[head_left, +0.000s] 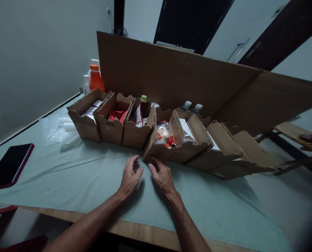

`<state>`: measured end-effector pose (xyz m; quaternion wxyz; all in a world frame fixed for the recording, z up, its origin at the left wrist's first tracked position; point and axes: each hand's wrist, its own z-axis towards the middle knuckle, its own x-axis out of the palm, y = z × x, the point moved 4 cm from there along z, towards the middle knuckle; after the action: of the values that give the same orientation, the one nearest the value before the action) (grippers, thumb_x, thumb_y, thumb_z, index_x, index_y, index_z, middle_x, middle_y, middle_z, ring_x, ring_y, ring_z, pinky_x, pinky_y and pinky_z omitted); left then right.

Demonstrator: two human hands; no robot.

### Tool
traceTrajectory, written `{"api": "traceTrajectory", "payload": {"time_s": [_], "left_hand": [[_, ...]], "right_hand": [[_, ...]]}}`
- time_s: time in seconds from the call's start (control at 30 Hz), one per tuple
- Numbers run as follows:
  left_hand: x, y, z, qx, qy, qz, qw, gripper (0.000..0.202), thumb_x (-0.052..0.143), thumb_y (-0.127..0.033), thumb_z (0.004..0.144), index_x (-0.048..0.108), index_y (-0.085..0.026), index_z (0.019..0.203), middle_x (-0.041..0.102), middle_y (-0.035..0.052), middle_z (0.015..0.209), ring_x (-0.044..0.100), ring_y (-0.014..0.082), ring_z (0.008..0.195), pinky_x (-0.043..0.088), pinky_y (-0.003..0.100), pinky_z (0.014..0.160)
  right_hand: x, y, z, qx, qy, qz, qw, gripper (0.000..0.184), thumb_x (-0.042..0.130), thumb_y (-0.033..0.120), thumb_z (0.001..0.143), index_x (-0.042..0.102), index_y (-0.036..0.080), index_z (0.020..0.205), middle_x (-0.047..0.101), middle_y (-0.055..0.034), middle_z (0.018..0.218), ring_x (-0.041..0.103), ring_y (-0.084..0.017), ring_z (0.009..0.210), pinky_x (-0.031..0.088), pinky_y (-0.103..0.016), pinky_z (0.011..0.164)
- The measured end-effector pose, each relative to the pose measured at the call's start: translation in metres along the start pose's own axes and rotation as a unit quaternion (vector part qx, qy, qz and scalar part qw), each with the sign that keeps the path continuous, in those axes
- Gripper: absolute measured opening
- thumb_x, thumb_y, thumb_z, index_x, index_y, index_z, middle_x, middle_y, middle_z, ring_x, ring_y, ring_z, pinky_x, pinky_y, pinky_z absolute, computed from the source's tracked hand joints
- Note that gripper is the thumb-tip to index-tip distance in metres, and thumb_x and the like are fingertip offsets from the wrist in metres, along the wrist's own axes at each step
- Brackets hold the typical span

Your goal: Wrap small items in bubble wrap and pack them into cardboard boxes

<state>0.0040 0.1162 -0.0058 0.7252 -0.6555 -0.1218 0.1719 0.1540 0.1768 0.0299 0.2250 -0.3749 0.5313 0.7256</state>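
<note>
Forearms (94,218) cross the table edge (142,230), free hands (130,177) (163,176) loosely curled, green cloth (146,187) between, beside cardboard boxes (110,133).

Shows pale green in the cloth (92,185), brown in the boxes (136,136) and board (168,70). Has orange on one bottle (95,81), black and red on the phone (10,166).

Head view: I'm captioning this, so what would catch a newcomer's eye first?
Probably the orange bottle at the back left, near the end of the tall cardboard panel. Next, the row of cardboard boxes before that panel, with the left hand and right hand near its middle.
</note>
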Motion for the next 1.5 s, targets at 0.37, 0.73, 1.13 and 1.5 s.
{"api": "traceTrajectory", "payload": {"time_s": [0.37, 0.73, 1.13, 1.5], "left_hand": [[0.000, 0.003, 0.003, -0.037, 0.004, -0.020, 0.999, 0.045, 0.060, -0.024, 0.078, 0.061, -0.018, 0.123, 0.060, 0.0113, 0.121, 0.062, 0.0244, 0.109, 0.051, 0.035, 0.086], [-0.005, 0.018, 0.010, -0.119, -0.066, -0.128, 0.982, 0.046, 0.060, -0.029, 0.079, 0.060, -0.015, 0.124, 0.066, 0.0107, 0.109, 0.063, 0.0210, 0.103, 0.048, 0.036, 0.094], [-0.054, -0.005, 0.023, -0.009, -0.228, -0.108, 0.968, 0.047, 0.052, -0.036, 0.089, 0.052, -0.019, 0.133, 0.055, 0.0127, 0.136, 0.051, 0.0246, 0.130, 0.039, 0.038, 0.111], [-0.127, -0.035, -0.063, 0.043, -0.228, -0.072, 0.970, 0.050, 0.057, -0.048, 0.092, 0.056, -0.024, 0.136, 0.057, 0.0081, 0.141, 0.051, 0.0275, 0.132, 0.034, 0.042, 0.116]], "right_hand": [[0.007, -0.002, 0.033, -0.024, -0.007, 0.021, 0.999, 0.044, 0.054, 0.029, 0.085, 0.067, 0.016, 0.126, 0.077, -0.0121, 0.107, 0.072, -0.024, 0.088, 0.055, -0.038, 0.084], [-0.034, 0.094, 0.048, -0.135, -0.054, 0.002, 0.989, 0.051, 0.049, 0.028, 0.096, 0.050, 0.022, 0.146, 0.076, -0.0038, 0.099, 0.072, -0.019, 0.086, 0.053, -0.028, 0.082], [-0.023, 0.142, 0.059, -0.065, -0.007, -0.231, 0.971, 0.024, 0.049, 0.022, 0.099, 0.068, 0.023, 0.113, 0.078, -0.0084, 0.087, 0.074, -0.023, 0.077, 0.040, -0.025, 0.061], [-0.101, 0.069, -0.135, -0.179, -0.108, 0.014, 0.978, 0.021, 0.058, 0.039, 0.095, 0.074, 0.029, 0.103, 0.079, -0.0025, 0.087, 0.074, -0.019, 0.072, 0.056, -0.025, 0.065]]}}
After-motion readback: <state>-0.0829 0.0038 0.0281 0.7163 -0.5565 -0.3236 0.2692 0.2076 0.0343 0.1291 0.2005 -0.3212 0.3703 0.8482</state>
